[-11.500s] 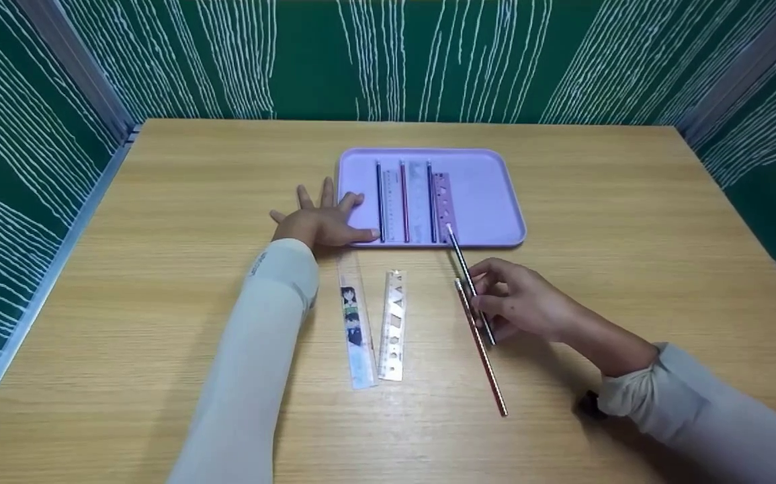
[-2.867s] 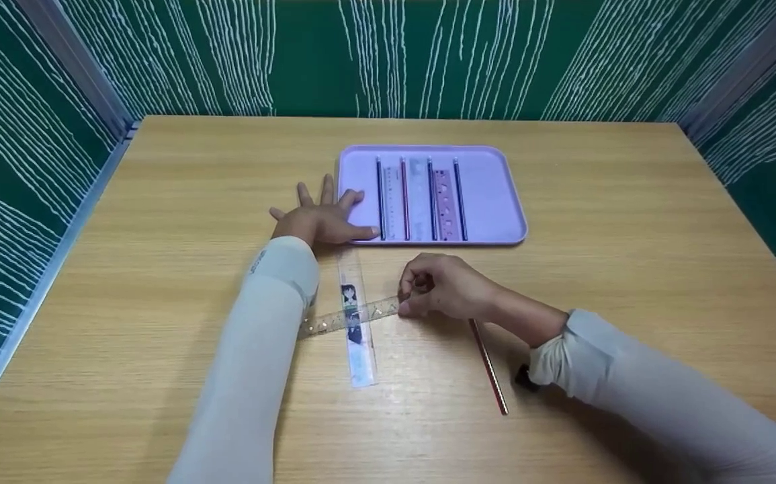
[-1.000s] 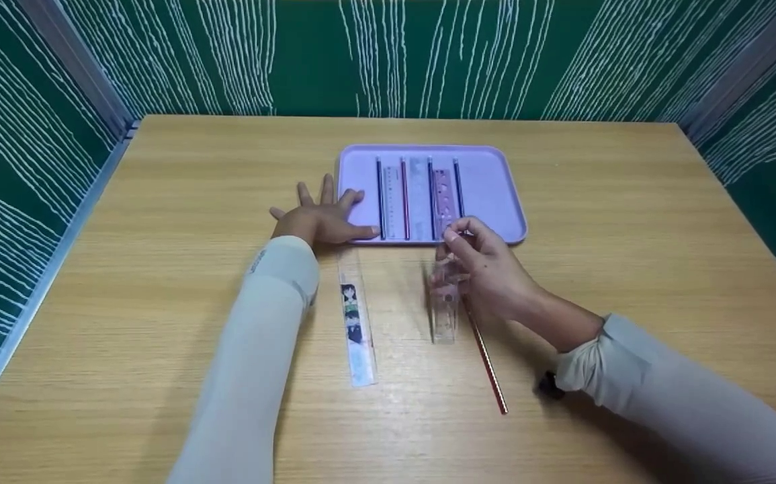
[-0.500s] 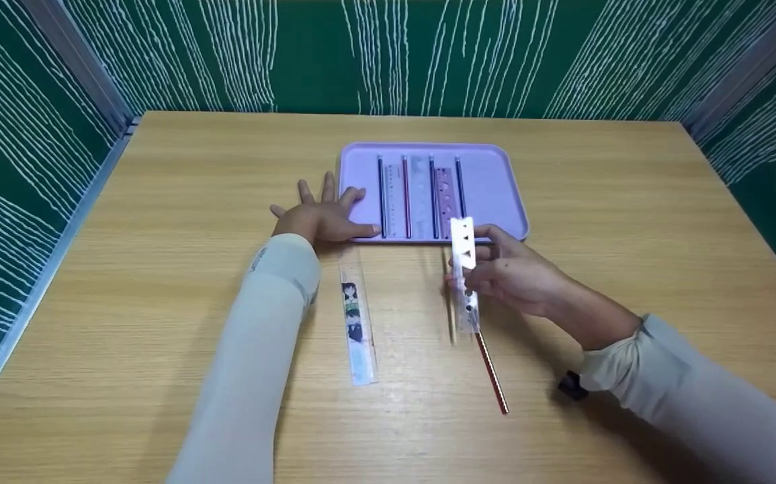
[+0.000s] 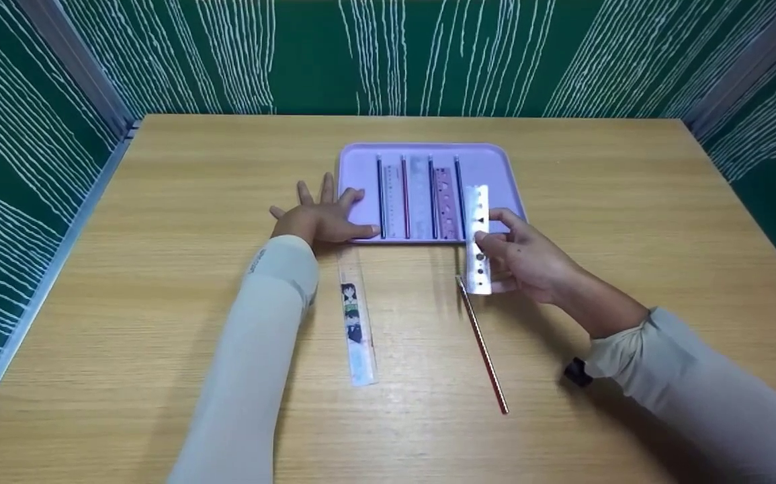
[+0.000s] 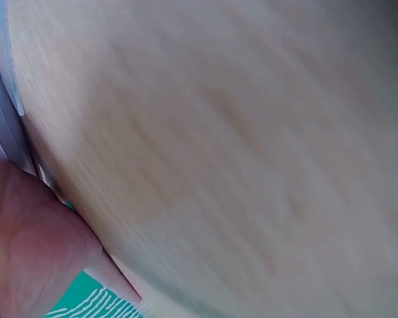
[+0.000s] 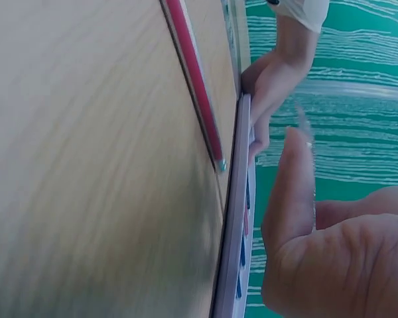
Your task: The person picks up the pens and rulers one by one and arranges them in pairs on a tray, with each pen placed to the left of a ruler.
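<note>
My right hand point(image 5: 529, 259) pinches a clear stencil ruler point(image 5: 478, 269) with cut-out shapes, thumb on its face, and holds it upright over the front edge of the lilac tray point(image 5: 495, 158). In the right wrist view the ruler shows edge-on beyond the thumb point(image 7: 293, 185). My left hand point(image 5: 324, 218) rests with fingers spread at the tray's front left corner, its thumb reaching over the rim. Inside the tray, pencils and rulers alternate in a row: a dark pencil point(image 5: 381, 202), a red pencil point(image 5: 405, 202), a pink ruler point(image 5: 445, 205) and others, all parallel.
On the table point(image 5: 226, 168) in front of the tray lie a clear ruler with cartoon figures point(image 5: 354, 329), near my left sleeve, and a red pencil point(image 5: 485, 349), slanted below my right hand. Green walls with white streaks point(image 5: 320, 60) stand behind and at both sides.
A dark pencil went from my right hand into the tray. That hand then picked the stencil ruler off the table, turned it upright and brought it to the tray. The left hand stayed put.
</note>
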A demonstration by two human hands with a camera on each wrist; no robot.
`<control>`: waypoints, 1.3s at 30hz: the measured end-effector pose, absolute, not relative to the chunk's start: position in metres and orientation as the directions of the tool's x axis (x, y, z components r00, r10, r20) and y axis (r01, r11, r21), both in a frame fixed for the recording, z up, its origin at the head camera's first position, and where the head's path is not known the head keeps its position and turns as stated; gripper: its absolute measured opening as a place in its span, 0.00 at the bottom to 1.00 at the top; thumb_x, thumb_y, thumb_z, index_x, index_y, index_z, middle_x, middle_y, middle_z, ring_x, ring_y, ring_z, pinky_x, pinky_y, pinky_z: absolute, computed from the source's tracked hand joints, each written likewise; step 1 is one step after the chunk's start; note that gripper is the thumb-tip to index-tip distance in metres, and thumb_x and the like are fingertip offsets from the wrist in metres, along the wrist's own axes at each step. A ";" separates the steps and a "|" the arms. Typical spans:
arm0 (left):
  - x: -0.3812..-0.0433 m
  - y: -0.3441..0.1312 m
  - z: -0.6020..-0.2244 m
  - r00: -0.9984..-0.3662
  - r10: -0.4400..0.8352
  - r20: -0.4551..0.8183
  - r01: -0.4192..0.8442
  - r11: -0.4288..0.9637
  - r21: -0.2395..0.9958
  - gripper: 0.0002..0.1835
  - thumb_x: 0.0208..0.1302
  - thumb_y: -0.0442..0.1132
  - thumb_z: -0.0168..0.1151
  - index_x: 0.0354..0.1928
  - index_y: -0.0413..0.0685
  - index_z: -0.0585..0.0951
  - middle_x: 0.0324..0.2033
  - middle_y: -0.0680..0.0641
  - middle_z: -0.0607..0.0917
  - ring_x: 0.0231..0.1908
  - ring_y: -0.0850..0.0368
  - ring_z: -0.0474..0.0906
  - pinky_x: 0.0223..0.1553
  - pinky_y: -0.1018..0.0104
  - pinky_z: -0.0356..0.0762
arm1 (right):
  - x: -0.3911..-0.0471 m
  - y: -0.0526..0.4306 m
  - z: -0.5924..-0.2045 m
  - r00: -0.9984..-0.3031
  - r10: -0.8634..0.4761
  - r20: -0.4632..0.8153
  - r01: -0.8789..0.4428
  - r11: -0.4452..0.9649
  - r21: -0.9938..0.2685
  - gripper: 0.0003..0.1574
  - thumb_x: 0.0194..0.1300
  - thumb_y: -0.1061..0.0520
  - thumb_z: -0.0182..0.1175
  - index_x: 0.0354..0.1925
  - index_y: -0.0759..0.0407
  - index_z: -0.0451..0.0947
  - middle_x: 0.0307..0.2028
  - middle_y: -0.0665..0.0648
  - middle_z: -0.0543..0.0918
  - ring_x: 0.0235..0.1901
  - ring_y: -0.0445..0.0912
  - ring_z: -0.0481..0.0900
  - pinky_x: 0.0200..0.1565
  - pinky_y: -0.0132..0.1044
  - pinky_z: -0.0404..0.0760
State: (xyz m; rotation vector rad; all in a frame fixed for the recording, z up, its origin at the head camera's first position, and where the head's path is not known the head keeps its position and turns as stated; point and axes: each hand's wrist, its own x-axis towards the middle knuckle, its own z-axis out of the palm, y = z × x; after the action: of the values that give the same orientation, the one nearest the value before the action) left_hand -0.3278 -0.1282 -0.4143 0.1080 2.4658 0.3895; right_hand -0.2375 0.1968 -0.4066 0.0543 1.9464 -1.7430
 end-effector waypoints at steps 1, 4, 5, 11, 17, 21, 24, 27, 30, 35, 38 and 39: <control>-0.328 -0.128 -0.414 -0.796 0.168 -0.581 -0.022 0.952 0.305 0.55 0.54 0.84 0.52 0.79 0.88 0.38 0.78 0.53 0.16 0.74 0.31 0.08 0.59 0.12 0.19 | -0.239 0.198 -0.406 -0.862 -0.301 -0.408 0.372 0.170 -0.912 0.25 0.81 0.49 0.50 0.69 0.47 0.58 0.43 0.55 0.79 0.37 0.50 0.87 0.44 0.50 0.88; -0.329 -0.127 -0.415 -0.795 0.166 -0.584 -0.029 0.950 0.310 0.54 0.54 0.83 0.53 0.78 0.88 0.39 0.78 0.53 0.16 0.74 0.32 0.08 0.59 0.12 0.18 | -0.243 0.202 -0.403 -0.857 -0.302 -0.419 0.397 0.134 -0.908 0.29 0.81 0.51 0.50 0.72 0.47 0.53 0.47 0.57 0.77 0.37 0.50 0.87 0.46 0.49 0.89; -0.329 -0.127 -0.415 -0.794 0.166 -0.584 -0.030 0.950 0.311 0.54 0.54 0.83 0.53 0.78 0.88 0.39 0.78 0.53 0.16 0.74 0.32 0.07 0.59 0.12 0.18 | -0.244 0.203 -0.402 -0.853 -0.311 -0.420 0.404 0.117 -0.907 0.31 0.80 0.54 0.51 0.73 0.47 0.51 0.49 0.58 0.75 0.38 0.49 0.87 0.47 0.49 0.89; -0.329 -0.128 -0.415 -0.792 0.168 -0.587 -0.031 0.949 0.314 0.55 0.53 0.83 0.53 0.78 0.88 0.38 0.78 0.53 0.16 0.74 0.32 0.07 0.59 0.12 0.18 | -0.253 0.206 -0.394 -0.844 -0.363 -0.395 0.397 0.073 -0.915 0.53 0.67 0.74 0.57 0.76 0.43 0.43 0.53 0.60 0.70 0.43 0.50 0.84 0.51 0.49 0.87; -0.329 -0.128 -0.415 -0.787 0.164 -0.595 -0.043 0.947 0.317 0.55 0.53 0.84 0.53 0.78 0.89 0.38 0.78 0.53 0.16 0.74 0.33 0.06 0.58 0.12 0.17 | -0.272 0.211 -0.390 -0.896 -0.250 -0.368 0.327 0.192 -0.925 0.53 0.68 0.73 0.57 0.77 0.40 0.47 0.53 0.61 0.70 0.43 0.51 0.85 0.47 0.46 0.89; -0.329 -0.128 -0.415 -0.786 0.165 -0.596 -0.039 0.949 0.314 0.55 0.52 0.84 0.53 0.78 0.90 0.37 0.78 0.53 0.16 0.74 0.33 0.07 0.58 0.11 0.17 | -0.286 0.219 -0.391 -0.911 -0.203 -0.358 0.305 0.252 -0.918 0.51 0.69 0.72 0.55 0.78 0.40 0.47 0.52 0.60 0.71 0.43 0.51 0.84 0.45 0.43 0.89; -0.329 -0.128 -0.414 -0.790 0.166 -0.590 -0.033 0.950 0.311 0.55 0.53 0.84 0.52 0.78 0.89 0.37 0.78 0.53 0.17 0.74 0.32 0.07 0.59 0.11 0.18 | -0.297 0.221 -0.393 -0.922 -0.172 -0.348 0.296 0.265 -0.917 0.50 0.71 0.72 0.54 0.79 0.40 0.48 0.51 0.59 0.72 0.43 0.51 0.85 0.47 0.45 0.89; -0.329 -0.128 -0.414 -0.792 0.167 -0.587 -0.032 0.950 0.312 0.55 0.54 0.84 0.52 0.78 0.89 0.38 0.78 0.53 0.16 0.74 0.32 0.07 0.59 0.12 0.18 | -0.306 0.221 -0.395 -0.928 -0.139 -0.346 0.299 0.279 -0.913 0.50 0.72 0.72 0.53 0.79 0.39 0.49 0.50 0.59 0.72 0.44 0.51 0.85 0.49 0.47 0.89; -0.329 -0.128 -0.414 -0.793 0.166 -0.586 -0.033 0.949 0.315 0.55 0.53 0.84 0.52 0.78 0.90 0.37 0.78 0.53 0.16 0.74 0.32 0.07 0.59 0.12 0.18 | -0.315 0.220 -0.399 -0.931 -0.107 -0.348 0.302 0.305 -0.903 0.50 0.72 0.72 0.53 0.80 0.39 0.50 0.50 0.58 0.73 0.44 0.51 0.86 0.49 0.47 0.89; -0.329 -0.127 -0.415 -0.795 0.170 -0.582 -0.029 0.948 0.317 0.55 0.53 0.84 0.52 0.78 0.89 0.38 0.78 0.53 0.17 0.74 0.32 0.07 0.58 0.11 0.18 | -0.323 0.217 -0.409 -0.936 -0.089 -0.341 0.290 0.357 -0.888 0.50 0.71 0.73 0.54 0.81 0.43 0.50 0.47 0.58 0.77 0.41 0.49 0.86 0.46 0.45 0.89; -0.329 -0.127 -0.415 -0.793 0.173 -0.584 -0.029 0.947 0.320 0.54 0.53 0.84 0.53 0.78 0.89 0.39 0.78 0.53 0.17 0.74 0.32 0.07 0.58 0.11 0.18 | -0.324 0.216 -0.414 -0.934 -0.097 -0.344 0.288 0.365 -0.885 0.50 0.71 0.72 0.55 0.81 0.45 0.49 0.45 0.58 0.77 0.40 0.48 0.86 0.46 0.45 0.90; -0.329 -0.127 -0.415 -0.792 0.173 -0.585 -0.029 0.947 0.319 0.55 0.53 0.84 0.53 0.78 0.89 0.39 0.78 0.53 0.17 0.74 0.32 0.07 0.58 0.11 0.18 | -0.324 0.216 -0.415 -0.932 -0.097 -0.348 0.293 0.361 -0.885 0.50 0.71 0.72 0.55 0.81 0.45 0.50 0.45 0.58 0.77 0.40 0.48 0.86 0.46 0.45 0.90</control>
State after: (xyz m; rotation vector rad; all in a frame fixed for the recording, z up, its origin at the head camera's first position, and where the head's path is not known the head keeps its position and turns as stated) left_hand -0.3293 -0.1272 -0.4153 0.1017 2.4530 0.4142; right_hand -0.3237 0.2155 -0.4151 0.1719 2.2870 -1.5933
